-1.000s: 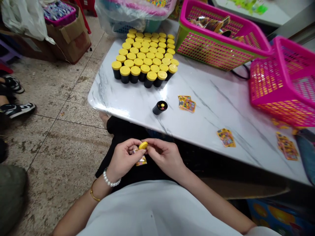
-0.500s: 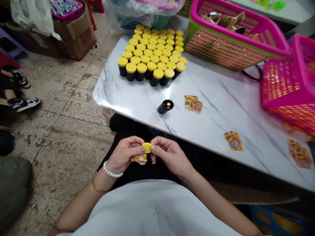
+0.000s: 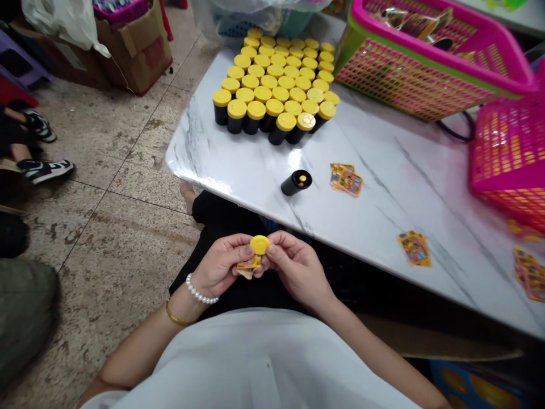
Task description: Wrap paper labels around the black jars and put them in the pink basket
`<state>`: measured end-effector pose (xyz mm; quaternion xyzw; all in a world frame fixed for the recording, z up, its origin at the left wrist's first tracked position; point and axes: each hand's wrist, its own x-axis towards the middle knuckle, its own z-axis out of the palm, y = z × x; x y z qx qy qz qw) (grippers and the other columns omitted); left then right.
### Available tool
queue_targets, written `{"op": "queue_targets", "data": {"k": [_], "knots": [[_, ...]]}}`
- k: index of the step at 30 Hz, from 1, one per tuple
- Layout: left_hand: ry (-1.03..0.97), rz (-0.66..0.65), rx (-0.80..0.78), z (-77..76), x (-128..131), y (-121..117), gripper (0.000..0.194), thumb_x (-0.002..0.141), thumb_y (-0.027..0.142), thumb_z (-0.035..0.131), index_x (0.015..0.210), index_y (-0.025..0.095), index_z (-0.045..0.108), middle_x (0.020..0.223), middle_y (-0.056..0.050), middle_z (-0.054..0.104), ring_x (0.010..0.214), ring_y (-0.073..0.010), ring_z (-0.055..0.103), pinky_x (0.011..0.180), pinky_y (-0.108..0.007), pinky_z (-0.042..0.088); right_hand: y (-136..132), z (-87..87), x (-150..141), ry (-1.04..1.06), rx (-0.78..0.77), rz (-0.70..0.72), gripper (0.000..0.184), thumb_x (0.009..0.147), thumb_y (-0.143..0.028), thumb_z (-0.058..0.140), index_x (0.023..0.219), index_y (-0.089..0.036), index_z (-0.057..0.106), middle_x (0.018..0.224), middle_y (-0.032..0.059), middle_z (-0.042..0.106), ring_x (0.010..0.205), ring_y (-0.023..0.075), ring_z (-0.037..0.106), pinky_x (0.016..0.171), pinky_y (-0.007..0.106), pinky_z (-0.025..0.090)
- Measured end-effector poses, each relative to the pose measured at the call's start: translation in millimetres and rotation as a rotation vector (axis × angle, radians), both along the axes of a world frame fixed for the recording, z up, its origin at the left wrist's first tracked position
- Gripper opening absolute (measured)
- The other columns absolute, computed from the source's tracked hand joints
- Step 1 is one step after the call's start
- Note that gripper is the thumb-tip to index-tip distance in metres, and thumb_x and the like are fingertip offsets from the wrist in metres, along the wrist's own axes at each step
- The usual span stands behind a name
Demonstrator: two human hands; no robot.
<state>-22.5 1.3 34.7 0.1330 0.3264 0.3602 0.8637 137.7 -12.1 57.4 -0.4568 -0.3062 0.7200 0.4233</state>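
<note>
Over my lap, a round yellow lid (image 3: 259,245) is pinched between my left hand (image 3: 225,258) and my right hand (image 3: 293,264). My left fingers also hold a small colourful card or sticker (image 3: 249,264) below the lid, partly covered by the fingers. On the table beyond, a black canister (image 3: 296,182) stands without a lid, with small coloured bits showing inside. To its right lies a small pile of printed cards (image 3: 347,179). Many black canisters with yellow lids (image 3: 274,107) stand grouped at the back.
A pink and green basket (image 3: 409,74) stands at the table's back right, near a second pink basket (image 3: 506,165). More cards (image 3: 415,249) lie along the right side of the marbled table (image 3: 200,153). A cardboard box (image 3: 138,54) sits on the floor; another person's shoe (image 3: 46,170) shows at left.
The lid has tipped so more of its round face shows, and it has risen slightly. My view has shifted a little, so the table things appear farther right.
</note>
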Motion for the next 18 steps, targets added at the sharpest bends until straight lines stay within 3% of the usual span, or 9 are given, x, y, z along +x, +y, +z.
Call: {"op": "queue_targets", "data": {"k": [6, 13, 18], "knots": [[0.036, 0.032, 0.049, -0.2, 2, -3, 0.040, 0.064, 0.041, 0.089, 0.084, 0.011, 0.071, 0.063, -0.002, 0.066, 0.049, -0.0084, 0.057, 0.047, -0.018, 0.044, -7, -1.5, -6, -0.008, -0.068, -0.045, 0.035, 0.075, -0.046, 0.082, 0.080, -0.018, 0.062, 0.061, -0.0025, 0.066, 0.050, 0.0113, 0.064, 0.053, 0.024, 0.059], [0.113, -0.066, 0.177, 1.2, 1, -5, 0.045, 0.060, 0.046, 0.090, 0.083, 0.012, 0.071, 0.065, -0.001, 0.066, 0.052, -0.0076, 0.057, 0.051, -0.019, 0.046, -14, -4.4, -6, 0.034, -0.144, -0.116, 0.036, 0.073, -0.047, 0.084, 0.079, -0.017, 0.064, 0.062, -0.0034, 0.064, 0.055, 0.0075, 0.063, 0.054, 0.016, 0.057], [0.345, -0.056, 0.301, 11.7, 4, 0, 0.035, 0.066, 0.041, 0.087, 0.082, 0.012, 0.075, 0.058, -0.002, 0.066, 0.049, -0.0086, 0.056, 0.049, -0.019, 0.044, -4, 9.5, -1, 0.028, -0.041, -0.057, 0.035, 0.076, -0.045, 0.082, 0.092, -0.019, 0.065, 0.073, -0.0024, 0.067, 0.053, 0.0082, 0.063, 0.050, 0.018, 0.056]]}}
